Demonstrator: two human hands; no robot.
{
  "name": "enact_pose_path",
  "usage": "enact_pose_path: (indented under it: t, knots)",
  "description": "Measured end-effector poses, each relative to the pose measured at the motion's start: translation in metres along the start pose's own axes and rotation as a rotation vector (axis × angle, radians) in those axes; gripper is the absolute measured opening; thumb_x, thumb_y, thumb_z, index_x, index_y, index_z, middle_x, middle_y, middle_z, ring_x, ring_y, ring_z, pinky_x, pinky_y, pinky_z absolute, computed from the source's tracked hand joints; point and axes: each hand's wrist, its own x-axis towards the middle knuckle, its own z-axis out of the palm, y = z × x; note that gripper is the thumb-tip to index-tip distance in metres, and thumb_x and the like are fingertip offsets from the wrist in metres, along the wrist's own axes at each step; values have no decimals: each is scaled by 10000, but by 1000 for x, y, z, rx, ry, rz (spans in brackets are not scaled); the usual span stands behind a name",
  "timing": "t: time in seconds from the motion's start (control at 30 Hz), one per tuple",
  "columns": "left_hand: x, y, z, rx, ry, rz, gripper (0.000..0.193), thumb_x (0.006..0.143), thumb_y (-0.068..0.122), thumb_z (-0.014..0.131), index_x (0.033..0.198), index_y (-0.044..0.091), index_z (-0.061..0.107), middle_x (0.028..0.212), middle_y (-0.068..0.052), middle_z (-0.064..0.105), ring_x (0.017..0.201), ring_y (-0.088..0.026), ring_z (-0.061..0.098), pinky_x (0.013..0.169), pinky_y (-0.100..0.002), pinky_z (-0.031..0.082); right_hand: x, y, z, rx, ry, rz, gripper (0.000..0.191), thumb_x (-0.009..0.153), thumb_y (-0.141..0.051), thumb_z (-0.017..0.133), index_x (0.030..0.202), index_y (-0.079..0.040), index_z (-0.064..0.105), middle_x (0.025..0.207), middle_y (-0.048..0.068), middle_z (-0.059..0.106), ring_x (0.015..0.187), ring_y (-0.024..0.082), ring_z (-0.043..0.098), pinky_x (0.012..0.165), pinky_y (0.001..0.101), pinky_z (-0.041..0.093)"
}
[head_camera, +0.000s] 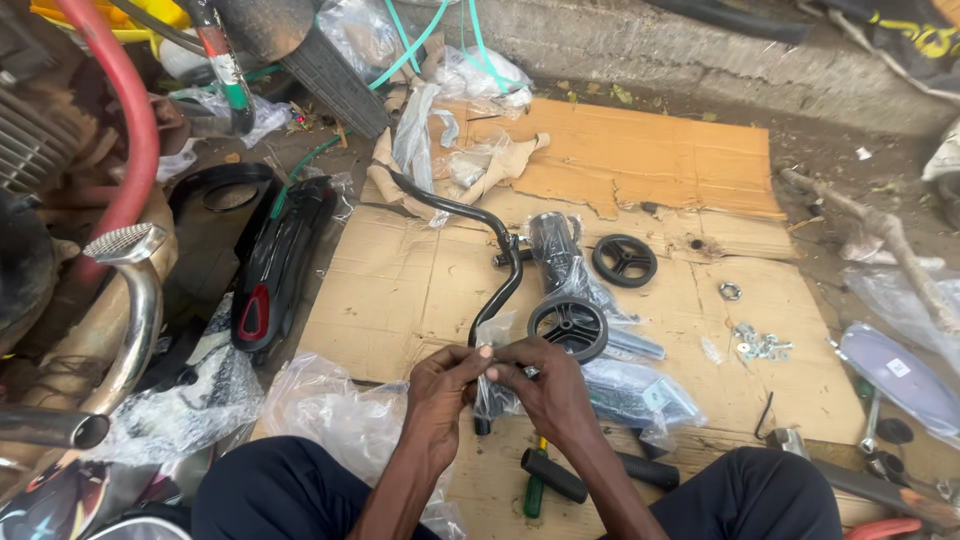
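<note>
Both hands, left hand and right hand, were pinched on a small clear plastic bag above flattened cardboard on dirt ground, small black wheels nearby.

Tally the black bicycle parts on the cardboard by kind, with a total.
Small black wheels: 2
Curved black bars: 1, its near end at the fingers of both hands
Black handlebar grips: 2
Total: 5
</note>
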Motion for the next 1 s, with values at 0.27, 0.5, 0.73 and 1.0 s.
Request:
enact_pose_path:
  t: [0.27,0.5,0.73,1.0]
  knots:
    - [-8,2,32,490,7,284,191,890,205,744,823,29,712,674,-10,629,635,-85,504,582,-282,440,-7,-3,-8,-58,209,51,205,825,-190,760,971,-52,801,872,84,770,716,188,751,617,341,585]
    - [-39,-2,26,212,-458,172,94,953,131,710,937,43,682,856,3,629,824,-100,583,765,-262,486,26,43,-19,-148,550,207,200,851,-141,725,946,33,749,811,172,741,601,256,698,632,379,551]
    - [-12,-21,18,-160,-456,61,193,863,204,709,894,22,653,865,-25,666,870,-128,602,841,-274,474,42,99,-28,782,512,431,177,941,-99,616,1043,44,637,824,122,666,628,200,654,533,355,551]
    - [-10,-23,31,176,210,-153,421,920,505,683,1000,104,584,867,23,549,818,-112,568,756,-341,527,35,85,-21,1206,323,528,220,914,41,537,1118,-13,601,953,99,704,787,180,716,736,327,625]
